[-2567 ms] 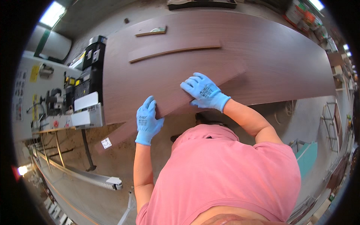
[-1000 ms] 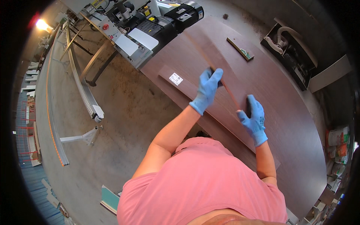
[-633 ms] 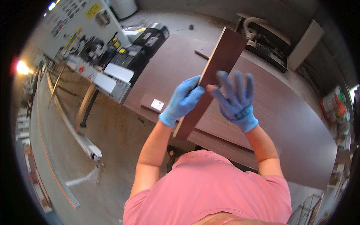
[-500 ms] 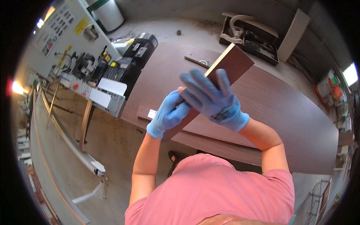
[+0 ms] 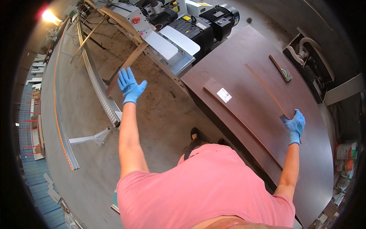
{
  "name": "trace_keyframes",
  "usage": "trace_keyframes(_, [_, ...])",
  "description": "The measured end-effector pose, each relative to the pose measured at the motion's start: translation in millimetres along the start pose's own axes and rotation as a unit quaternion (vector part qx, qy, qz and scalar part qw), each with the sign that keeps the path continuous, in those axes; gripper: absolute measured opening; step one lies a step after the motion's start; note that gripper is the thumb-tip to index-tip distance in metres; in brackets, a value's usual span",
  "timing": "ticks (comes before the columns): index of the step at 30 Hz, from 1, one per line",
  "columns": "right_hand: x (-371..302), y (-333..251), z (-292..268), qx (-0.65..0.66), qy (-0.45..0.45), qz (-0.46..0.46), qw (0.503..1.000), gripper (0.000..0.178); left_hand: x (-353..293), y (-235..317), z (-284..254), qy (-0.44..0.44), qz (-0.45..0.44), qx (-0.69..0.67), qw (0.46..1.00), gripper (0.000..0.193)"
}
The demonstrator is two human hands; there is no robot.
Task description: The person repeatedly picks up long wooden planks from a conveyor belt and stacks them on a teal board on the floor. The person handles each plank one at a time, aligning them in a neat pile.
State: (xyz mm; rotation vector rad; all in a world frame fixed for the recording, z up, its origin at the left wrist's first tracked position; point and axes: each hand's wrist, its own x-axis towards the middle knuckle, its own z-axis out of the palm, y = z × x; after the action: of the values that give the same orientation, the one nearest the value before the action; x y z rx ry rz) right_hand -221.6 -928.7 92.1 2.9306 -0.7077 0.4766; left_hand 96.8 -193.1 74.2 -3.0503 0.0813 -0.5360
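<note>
My left hand, in a blue glove, reaches out with its fingers spread and holds nothing. Nearest to it is a long brown plank, slanting from the machine down toward the roller rail. On the right, my gloved right hand has its fingers bent over a narrow brown board, whose lighter edge shows as a thin line. That board is at the top of a large dark brown panel; the glove hides part of it. Another narrow brown board with a white label lies along the panel's near side.
A machine with black motors and a red button stands beyond the panel's left end. A curved roller rail on legs runs along the left. A short strip lies on the panel; a black open case is behind.
The view has turned left. My hands have parted: the left has let go of the board and stretched out left, and the right has brought the board down to the panel.
</note>
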Motion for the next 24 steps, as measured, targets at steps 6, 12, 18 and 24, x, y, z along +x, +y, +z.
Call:
trace_keyframes(6, [3,-12,18,-0.024,0.034,-0.034,0.999,0.079,70,-61,49,-0.087,0.011,0.105,0.991,0.118])
trace_keyframes(12, [6,-45,-5,-0.117,0.209,-0.105,0.965,0.092,138,-66,111,-0.195,-0.027,0.107,0.975,0.113])
trace_keyframes(18, [-2,-67,-32,-0.123,0.278,-0.105,0.947,0.093,178,-66,112,-0.202,-0.009,0.057,0.978,0.083])
trace_keyframes(24, [-22,-55,-12,0.017,0.226,-0.085,0.970,0.095,166,-28,77,-0.202,0.001,0.005,0.979,0.060])
